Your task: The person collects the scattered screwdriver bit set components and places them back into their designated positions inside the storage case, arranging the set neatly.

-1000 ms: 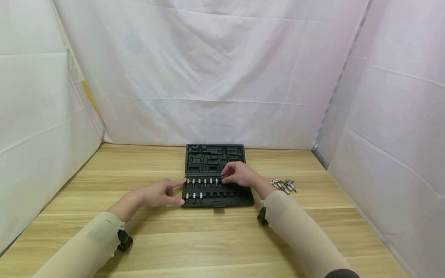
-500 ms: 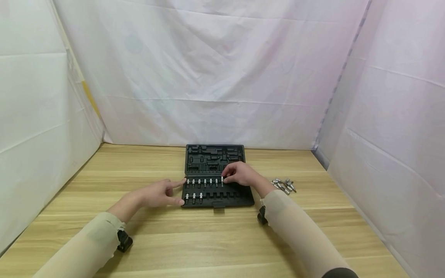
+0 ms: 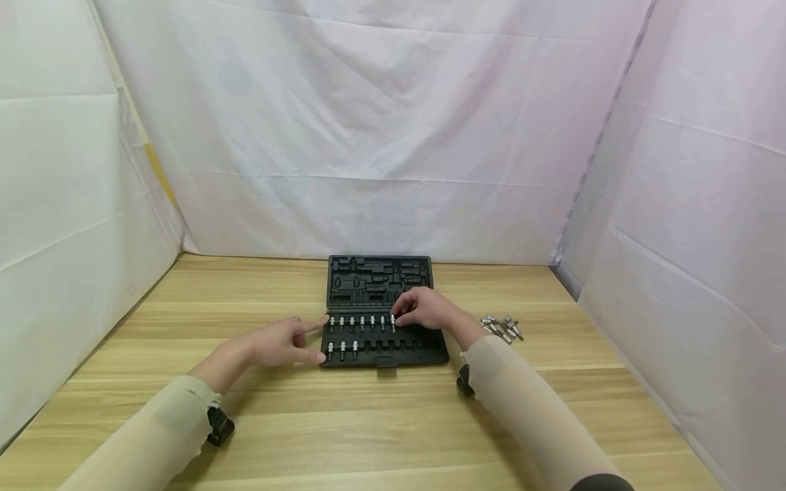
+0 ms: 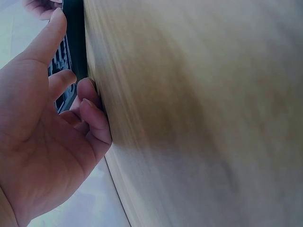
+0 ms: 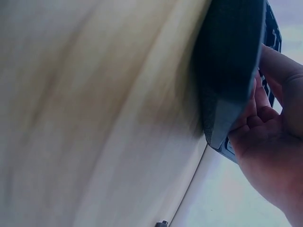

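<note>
A black plastic case (image 3: 424, 359) lies open on the wooden table, its moulded lid (image 3: 359, 281) laid back. My right hand (image 3: 426, 308) reaches over the tray and pinches a small silver bit socket (image 3: 393, 319) between thumb and index finger, at the right end of the back row. Beside it in that row stand several bit sockets (image 3: 362, 322); 3 more (image 3: 342, 350) fill the front row's left end. Straight thumb and index finger of my left hand (image 3: 279, 341) touch the case's left side. In the right wrist view, the case wall (image 5: 227, 52) hides the pinching fingertips.
A loose pile of bit sockets (image 3: 503, 329) lies on the table right of the case, beyond my right forearm. Vacant slots (image 3: 402, 345) continue along the front row. White sheeting (image 3: 368, 136) stands behind the table and on both sides.
My right fingers have shifted slightly on the bit socket, which was mostly hidden a second ago and now shows upright at the back row. My left hand has stayed put.
</note>
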`<state>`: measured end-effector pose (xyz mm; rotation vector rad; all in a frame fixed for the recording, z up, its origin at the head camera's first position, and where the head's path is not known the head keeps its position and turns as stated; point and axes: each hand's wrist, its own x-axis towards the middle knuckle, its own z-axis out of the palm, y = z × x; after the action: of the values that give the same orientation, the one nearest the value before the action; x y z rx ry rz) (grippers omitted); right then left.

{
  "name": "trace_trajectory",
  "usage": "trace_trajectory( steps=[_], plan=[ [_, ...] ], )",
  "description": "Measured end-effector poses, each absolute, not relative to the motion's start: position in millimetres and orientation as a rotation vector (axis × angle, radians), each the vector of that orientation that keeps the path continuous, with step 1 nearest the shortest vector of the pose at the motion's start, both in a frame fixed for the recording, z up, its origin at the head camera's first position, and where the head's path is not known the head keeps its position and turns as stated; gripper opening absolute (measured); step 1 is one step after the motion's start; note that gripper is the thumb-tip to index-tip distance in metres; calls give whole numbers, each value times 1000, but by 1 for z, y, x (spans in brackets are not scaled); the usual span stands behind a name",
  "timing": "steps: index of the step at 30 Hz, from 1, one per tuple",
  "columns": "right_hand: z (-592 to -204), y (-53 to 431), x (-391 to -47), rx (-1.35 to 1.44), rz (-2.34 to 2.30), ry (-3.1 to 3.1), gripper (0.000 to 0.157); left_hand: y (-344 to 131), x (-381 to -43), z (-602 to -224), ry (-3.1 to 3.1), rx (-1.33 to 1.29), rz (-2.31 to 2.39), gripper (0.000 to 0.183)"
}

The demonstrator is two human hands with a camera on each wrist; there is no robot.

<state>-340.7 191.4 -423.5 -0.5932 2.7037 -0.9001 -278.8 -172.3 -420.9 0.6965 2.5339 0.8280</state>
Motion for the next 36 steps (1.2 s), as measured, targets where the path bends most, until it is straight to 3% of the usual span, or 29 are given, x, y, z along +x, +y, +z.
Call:
trace_trajectory(
  steps=[8, 21, 36],
  plan=[
    [-421, 198, -342, -583, -988, 2677, 19, -172, -279, -423, 2528, 706, 832, 93],
    [-420, 194, -352, -641, -867, 2698, 42, -172, -281, -427, 2534, 722, 832, 93],
    [-420, 182, -356, -623, -766, 2759, 39, -173, -280, -423, 2532, 713, 835, 95]
  ],
)
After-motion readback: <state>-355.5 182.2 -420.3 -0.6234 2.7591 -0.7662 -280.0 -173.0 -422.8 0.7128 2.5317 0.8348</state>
